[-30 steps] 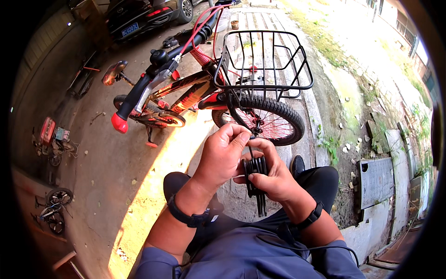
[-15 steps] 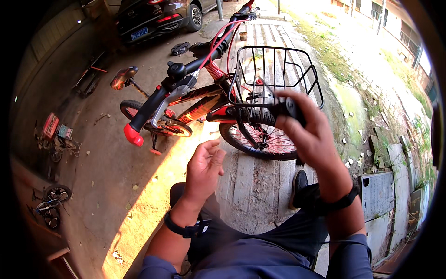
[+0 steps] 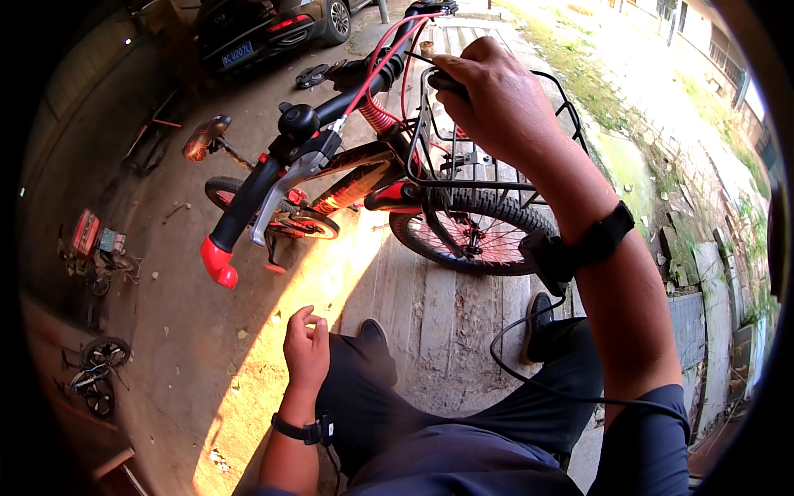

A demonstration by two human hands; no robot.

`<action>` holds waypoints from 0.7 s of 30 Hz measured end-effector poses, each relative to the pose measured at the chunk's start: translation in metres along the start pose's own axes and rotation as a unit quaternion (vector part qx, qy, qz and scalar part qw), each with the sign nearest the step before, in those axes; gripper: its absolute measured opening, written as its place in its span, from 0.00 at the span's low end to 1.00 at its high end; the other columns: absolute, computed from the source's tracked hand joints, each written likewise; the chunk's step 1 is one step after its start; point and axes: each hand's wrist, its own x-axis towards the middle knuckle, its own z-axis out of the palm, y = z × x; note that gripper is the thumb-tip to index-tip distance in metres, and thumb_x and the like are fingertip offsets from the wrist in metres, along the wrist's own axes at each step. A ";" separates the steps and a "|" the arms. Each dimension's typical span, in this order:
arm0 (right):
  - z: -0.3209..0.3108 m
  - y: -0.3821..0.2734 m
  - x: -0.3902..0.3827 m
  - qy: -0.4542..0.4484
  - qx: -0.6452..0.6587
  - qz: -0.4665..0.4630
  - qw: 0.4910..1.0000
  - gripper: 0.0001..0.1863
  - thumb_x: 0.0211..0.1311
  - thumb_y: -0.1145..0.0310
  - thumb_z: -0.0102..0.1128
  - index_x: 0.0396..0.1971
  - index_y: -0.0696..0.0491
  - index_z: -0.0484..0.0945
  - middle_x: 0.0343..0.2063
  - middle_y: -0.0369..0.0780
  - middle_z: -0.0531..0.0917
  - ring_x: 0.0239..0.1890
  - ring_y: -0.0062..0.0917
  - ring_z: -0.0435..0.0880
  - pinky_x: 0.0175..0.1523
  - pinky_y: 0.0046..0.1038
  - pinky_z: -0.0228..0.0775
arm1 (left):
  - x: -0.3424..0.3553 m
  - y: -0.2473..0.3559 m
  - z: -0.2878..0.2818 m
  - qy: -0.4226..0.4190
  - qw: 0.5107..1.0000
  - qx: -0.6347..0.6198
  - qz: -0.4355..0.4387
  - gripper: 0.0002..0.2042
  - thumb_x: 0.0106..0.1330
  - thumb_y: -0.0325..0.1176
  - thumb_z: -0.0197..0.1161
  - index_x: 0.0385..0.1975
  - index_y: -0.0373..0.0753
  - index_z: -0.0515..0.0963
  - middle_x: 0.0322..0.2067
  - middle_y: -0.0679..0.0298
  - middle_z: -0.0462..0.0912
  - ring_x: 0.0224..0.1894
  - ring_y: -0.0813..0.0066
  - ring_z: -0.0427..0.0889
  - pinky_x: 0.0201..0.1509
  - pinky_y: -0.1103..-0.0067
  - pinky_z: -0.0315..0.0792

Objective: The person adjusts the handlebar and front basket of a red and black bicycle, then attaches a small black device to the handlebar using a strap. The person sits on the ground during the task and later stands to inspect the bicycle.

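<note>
- Beyond the bicycle [image 3: 360, 183], on the back of the dark car [image 3: 277, 40], I see a blue licence plate [image 3: 236, 54] carrying a row of pale letters and digits.
- On the bicycle's own slanting frame tube [image 3: 379, 174], orange markings [image 3: 344, 194], too blurred from here to read as words.

Through the head camera I look onto what seems a home garage or covered parking spot, open along one side to an outdoor yard. I read that from the shaded concrete floor [image 3: 182, 289], where I see a dark car [image 3: 265, 29], a bicycle with a front basket [image 3: 351, 178], a smaller bike [image 3: 98, 376] and a red vehicle [image 3: 93, 236] too small to make out. To the right, I have pale slabs [image 3: 430, 314] giving way to sunlit, weedy ground [image 3: 608, 124], with a building [image 3: 728, 58] beyond.
</note>
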 end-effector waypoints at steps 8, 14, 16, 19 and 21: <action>0.010 0.004 0.013 0.036 -0.036 -0.064 0.997 0.13 0.61 0.64 0.62 0.46 0.46 0.85 0.38 0.45 0.81 0.42 0.41 0.84 0.49 0.42 0.77 | -0.001 0.003 0.003 0.003 1.000 0.020 0.008 0.15 0.70 0.27 0.60 0.54 0.32 0.72 0.36 0.59 0.83 0.31 0.71 0.82 0.39 0.75 0.76; 0.002 0.006 0.019 0.025 -0.045 -0.104 0.993 0.13 0.63 0.63 0.62 0.46 0.48 0.83 0.38 0.43 0.80 0.40 0.39 0.82 0.45 0.40 0.74 | 0.000 0.005 0.005 0.005 0.999 0.031 0.021 0.15 0.70 0.26 0.59 0.54 0.32 0.71 0.36 0.59 0.82 0.32 0.72 0.82 0.40 0.76 0.76; -0.006 0.001 0.025 0.004 -0.062 -0.111 0.992 0.11 0.62 0.64 0.61 0.43 0.48 0.83 0.37 0.43 0.78 0.40 0.38 0.80 0.45 0.41 0.72 | -0.001 0.002 0.004 0.010 0.999 0.028 0.019 0.15 0.69 0.26 0.60 0.54 0.32 0.72 0.36 0.59 0.83 0.31 0.71 0.82 0.40 0.75 0.76; -0.013 0.002 0.030 -0.015 -0.123 -0.133 0.983 0.12 0.60 0.66 0.60 0.43 0.48 0.83 0.38 0.41 0.76 0.41 0.36 0.80 0.45 0.40 0.71 | -0.001 -0.002 0.006 0.011 1.000 0.018 0.016 0.15 0.68 0.26 0.61 0.53 0.32 0.73 0.37 0.58 0.83 0.31 0.69 0.82 0.39 0.73 0.77; -0.017 0.005 0.033 0.023 -0.145 -0.179 0.973 0.12 0.60 0.66 0.59 0.42 0.47 0.84 0.38 0.41 0.76 0.42 0.35 0.79 0.45 0.39 0.71 | -0.001 0.001 0.006 0.013 1.000 0.016 0.018 0.15 0.68 0.26 0.61 0.53 0.32 0.73 0.37 0.57 0.83 0.31 0.69 0.82 0.39 0.73 0.77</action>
